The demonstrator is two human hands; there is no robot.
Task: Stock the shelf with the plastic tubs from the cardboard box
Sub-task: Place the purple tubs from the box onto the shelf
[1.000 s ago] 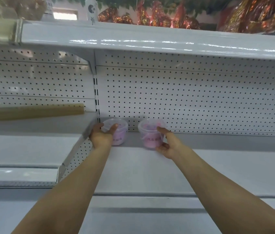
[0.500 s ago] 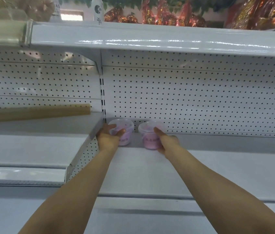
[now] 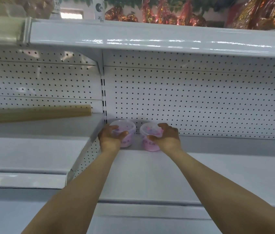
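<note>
Plastic tubs are standing side by side at the back of the white shelf, close to the perforated back panel; the left tub is sitting just beside the slotted upright and the right tub is standing near it, a narrow gap showing between the two. Both are translucent, with pink contents and a printed label on the front; the lettering is too blurred to read. The left hand is gripping the left tub from the front and left, fingers curling over the near rim and the thumb pressing across its lid, so the tub is lying partly hidden behind the palm; the right hand is gripping the right tub from its right side, the thumb lying across the front wall and the fingers arching over the lid. Both tubs appear to be resting on the shelf surface, though the hands are covering part of their bases. A tan roll is lying on the higher shelf to the left; shiny red wrapped goods are sitting on the top shelf.
</note>
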